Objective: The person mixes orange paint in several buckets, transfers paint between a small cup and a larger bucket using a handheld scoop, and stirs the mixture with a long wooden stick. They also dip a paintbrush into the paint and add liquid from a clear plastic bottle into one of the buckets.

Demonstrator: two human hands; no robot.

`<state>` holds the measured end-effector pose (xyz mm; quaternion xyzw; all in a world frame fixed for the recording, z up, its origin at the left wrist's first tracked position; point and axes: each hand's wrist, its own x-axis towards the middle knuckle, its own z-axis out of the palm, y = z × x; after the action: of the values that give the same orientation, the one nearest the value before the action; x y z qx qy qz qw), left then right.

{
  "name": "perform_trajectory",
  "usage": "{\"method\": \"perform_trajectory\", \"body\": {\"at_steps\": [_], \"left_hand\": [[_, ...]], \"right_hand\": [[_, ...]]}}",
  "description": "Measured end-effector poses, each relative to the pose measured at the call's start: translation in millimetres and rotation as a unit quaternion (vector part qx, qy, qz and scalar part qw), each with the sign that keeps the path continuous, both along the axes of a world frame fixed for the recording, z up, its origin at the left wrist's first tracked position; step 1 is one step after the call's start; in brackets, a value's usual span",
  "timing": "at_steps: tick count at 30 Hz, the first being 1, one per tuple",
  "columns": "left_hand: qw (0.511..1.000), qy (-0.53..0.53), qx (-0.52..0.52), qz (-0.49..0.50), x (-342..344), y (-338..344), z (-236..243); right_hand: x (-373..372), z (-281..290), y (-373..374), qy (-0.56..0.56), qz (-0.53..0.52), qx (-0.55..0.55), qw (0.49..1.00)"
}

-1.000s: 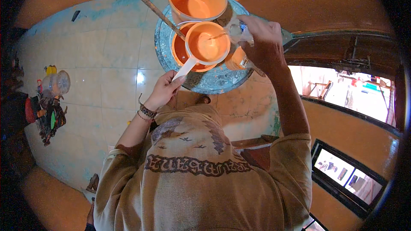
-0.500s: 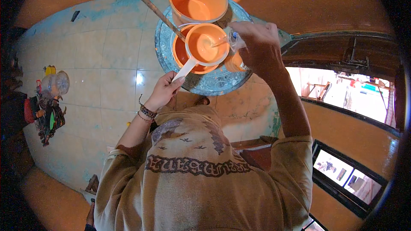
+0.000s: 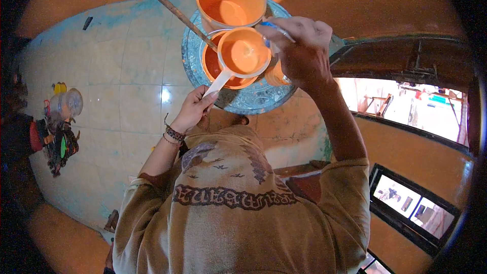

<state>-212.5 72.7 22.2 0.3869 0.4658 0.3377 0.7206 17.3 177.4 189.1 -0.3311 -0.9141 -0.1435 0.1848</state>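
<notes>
My left hand [image 3: 195, 106] is closed round the pale handle of a dipper [image 3: 243, 50], whose round bowl looks orange inside. The dipper is over an orange bucket [image 3: 210, 66], with a wooden stick [image 3: 175, 10] leaning into that bucket. To the right of the bowl, my right hand [image 3: 304, 45] is closed round a clear plastic container with blue on it [image 3: 274, 30], blurred and mostly hidden by the fingers. The container is tipped toward the bowl. A larger bucket [image 3: 231, 0], orange inside, stands just beyond.
The buckets stand on a round, mottled blue-grey tabletop [image 3: 248, 102]. A small orange container [image 3: 276, 75] sits at its right side. Assorted items and a clear jar [image 3: 74, 102] lie on the tiled floor at left. An orange wall [image 3: 406, 5] with window openings runs along the right.
My right hand has shifted slightly left and turned, bringing the clear container closer over the dipper's rim. The thin stream visible earlier is hard to make out now. My left hand stays put.
</notes>
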Motion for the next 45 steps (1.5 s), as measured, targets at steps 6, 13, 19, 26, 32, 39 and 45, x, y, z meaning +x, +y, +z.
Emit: {"method": "perform_trajectory", "body": {"at_steps": [6, 13, 19, 26, 32, 39, 45], "left_hand": [[1.0, -0.021, 0.011, 0.003, 4, 5, 4], [0.999, -0.002, 0.018, 0.043, 15, 18, 29], [0.997, 0.055, 0.044, 0.035, 41, 40, 46], [0.992, 0.102, 0.079, 0.001, 104, 90, 46], [0.999, -0.009, 0.022, 0.03, 173, 120, 31], [0.995, 0.099, 0.026, -0.007, 224, 173, -19], [0.994, 0.107, 0.001, -0.011, 233, 188, -60]], "right_hand": [[20, 12, 6, 0.201, -0.065, -0.14, 0.967], [59, 9, -9, 0.322, -0.188, -0.191, 0.908], [92, 7, -19, 0.367, -0.235, -0.179, 0.882], [171, -19, -29, 0.403, -0.263, -0.186, 0.857], [213, -9, -35, 0.398, -0.291, -0.187, 0.85], [259, -26, -36, 0.395, -0.316, -0.179, 0.844], [286, -42, -45, 0.461, -0.357, -0.257, 0.771]]}}
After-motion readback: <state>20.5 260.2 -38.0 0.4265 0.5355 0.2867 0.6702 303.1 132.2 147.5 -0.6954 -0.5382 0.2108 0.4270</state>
